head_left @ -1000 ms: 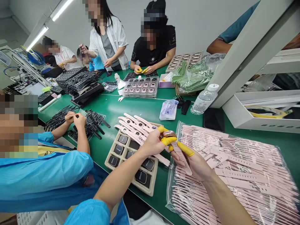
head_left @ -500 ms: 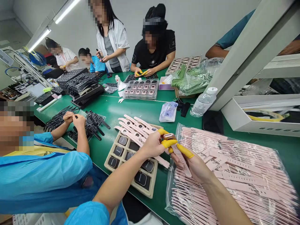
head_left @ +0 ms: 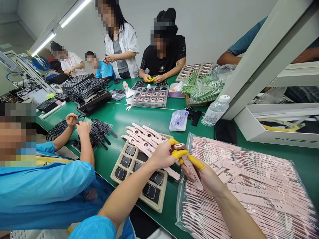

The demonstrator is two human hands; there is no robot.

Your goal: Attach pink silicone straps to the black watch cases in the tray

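Observation:
Yellow finger cots cover some fingertips on both of my hands. My left hand (head_left: 163, 154) pinches a rose-gold watch case (head_left: 179, 146) edge-on. Close against it, my right hand (head_left: 205, 171) grips a pink watch strap (head_left: 193, 172), whose holed end hangs down. The strap's upper end meets the case behind my fingers, so I cannot tell whether it is joined. Below my left forearm lies a beige compartment tray (head_left: 164, 186) with dark square watch faces (head_left: 150, 190). Several pink-strapped watches (head_left: 141, 134) lie across its far end.
Right of my hands, a clear plastic bag (head_left: 181, 207) lies under many pink straps (head_left: 261, 189). Beyond stand a water bottle (head_left: 215, 111), a tissue pack (head_left: 178, 120) and a white box (head_left: 281, 127). At left, a co-worker's hands (head_left: 83, 127) are over black straps (head_left: 99, 132).
My hands keep nearly the same hold on the watch case and strap. At left, the co-worker's hands have moved apart. The standing person's hands have shifted slightly.

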